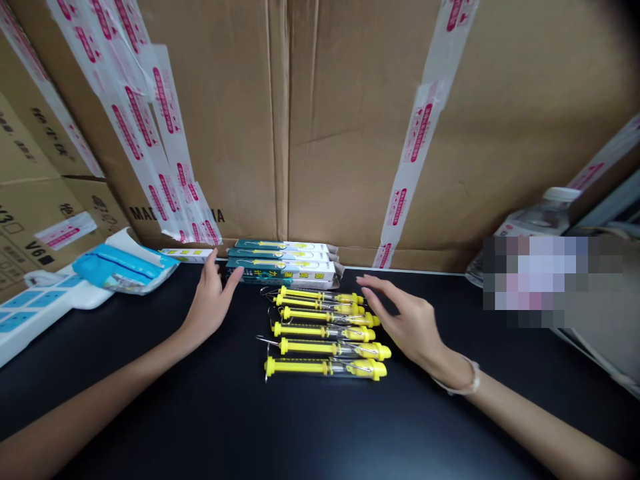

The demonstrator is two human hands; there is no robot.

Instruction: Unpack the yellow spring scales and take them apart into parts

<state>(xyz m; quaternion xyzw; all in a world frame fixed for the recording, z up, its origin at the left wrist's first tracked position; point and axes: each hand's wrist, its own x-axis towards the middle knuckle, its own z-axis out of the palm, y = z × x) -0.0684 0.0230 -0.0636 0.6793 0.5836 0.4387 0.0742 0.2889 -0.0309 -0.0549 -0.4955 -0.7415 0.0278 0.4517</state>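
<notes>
Several yellow spring scales (327,331) with clear tubes and metal hooks lie in a row on the black table. Their hooks point left. Behind them, several slim green-and-white boxes (280,272) are stacked against the cardboard. My left hand (213,293) is just left of these boxes, thumb and fingers apart, holding nothing. At the right ends of the upper scales is my right hand (405,317), also open, with its fingertips close to the yellow caps. Whether those fingertips touch a scale I cannot tell.
A large taped cardboard box (340,133) stands along the back. To the left are a white power strip (65,293), a blue packet (125,263) and another slim box (187,255). A clear bottle (537,217) stands at the right, beside a blurred-out patch.
</notes>
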